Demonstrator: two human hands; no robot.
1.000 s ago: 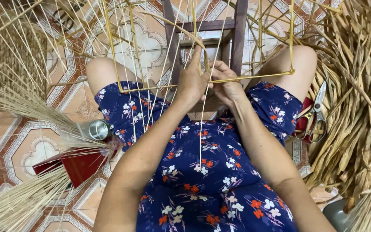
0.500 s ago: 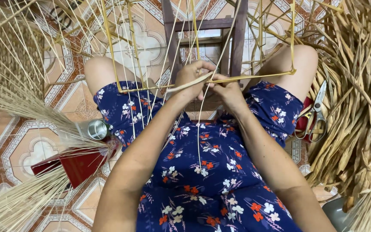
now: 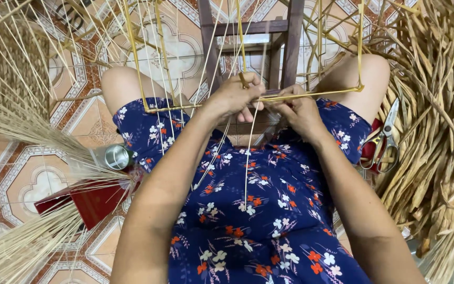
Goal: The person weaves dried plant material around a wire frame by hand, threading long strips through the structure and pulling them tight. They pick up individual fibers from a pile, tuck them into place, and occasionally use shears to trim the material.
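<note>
left hand (image 3: pixel 232 97) pinching pale strand (image 3: pixel 248 152), right hand (image 3: pixel 298 108) gripping yellow frame (image 3: pixel 311 95)

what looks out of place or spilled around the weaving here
Nothing is spilled or broken. The only oddity: scissors lie open-bladed at the edge of the dried leaf pile, close beside the person's thigh. Both hands, left hand and right hand, pinch strands at the yellow frame.

Both hands, the left hand (image 3: pixel 232 97) and the right hand (image 3: pixel 296 109), sit hemmed in by the thin yellow wire frame (image 3: pixel 311 95), whose horizontal bar crosses just at the knuckles and whose uprights and pale straw strands (image 3: pixel 248 158) fence the space above the lap. Behind stands the dark wooden stool (image 3: pixel 248 31), blocking the way forward. To the right, the heap of dried brown leaves (image 3: pixel 437 131) and silver scissors (image 3: pixel 384 139) crowd that side; the lap below lies open.
</note>
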